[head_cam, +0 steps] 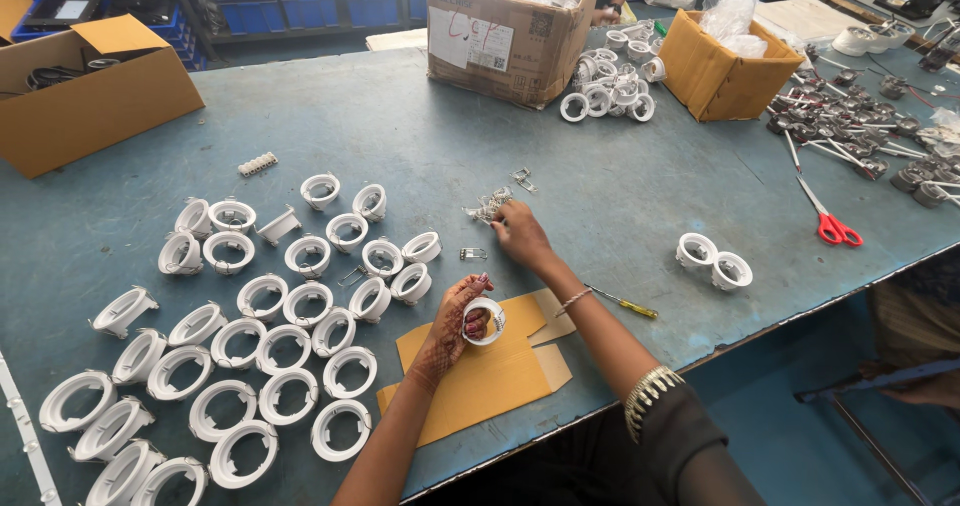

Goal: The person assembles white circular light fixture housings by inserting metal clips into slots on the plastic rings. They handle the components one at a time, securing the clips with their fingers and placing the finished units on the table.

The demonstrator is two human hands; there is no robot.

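A white plastic ring (484,320) sits clenched in the left hand (455,328), held just above a flat piece of brown cardboard (487,371) on the blue desk (420,136). The right hand (520,234) pinches at a small pile of metal clips (487,207). More white rings (262,341) lie spread to the left.

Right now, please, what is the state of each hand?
Left hand: closed around a white plastic ring, holding it.
Right hand: fingers on the small pile of metal clips; grip cannot be told.
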